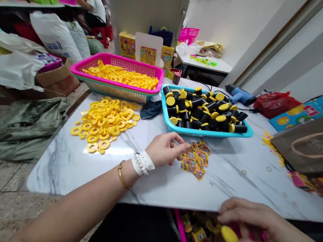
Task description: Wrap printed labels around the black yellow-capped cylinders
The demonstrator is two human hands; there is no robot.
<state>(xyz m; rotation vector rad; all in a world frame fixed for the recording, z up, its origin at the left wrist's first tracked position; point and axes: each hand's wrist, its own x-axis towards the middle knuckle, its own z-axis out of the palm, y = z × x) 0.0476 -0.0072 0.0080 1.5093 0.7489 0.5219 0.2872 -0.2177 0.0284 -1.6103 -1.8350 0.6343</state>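
My left hand (165, 150), with a white band and a bead bracelet at the wrist, rests by a small pile of yellow and purple printed stickers (194, 161). Its thumb and forefinger are pinched together at the edge of a sticker in the pile. Lower right, my right hand (257, 225) reaches over a pink basket (185, 240) below the table edge. Its fingers are apart around a small yellow-capped tube (227, 237) with a printed label, slightly blurred. More labelled tubes lie in that basket, partly hidden by shadow.
A blue basket (206, 133) holds black tubes with yellow caps. Yellow ring-shaped plastic parts (105, 122) lie heaped on the marbled table (148, 189), with more in a pink basket (119, 58). A blue heat gun-like tool (240, 95) and paper bag (313, 142) stand right. A person (94, 4) sits behind.
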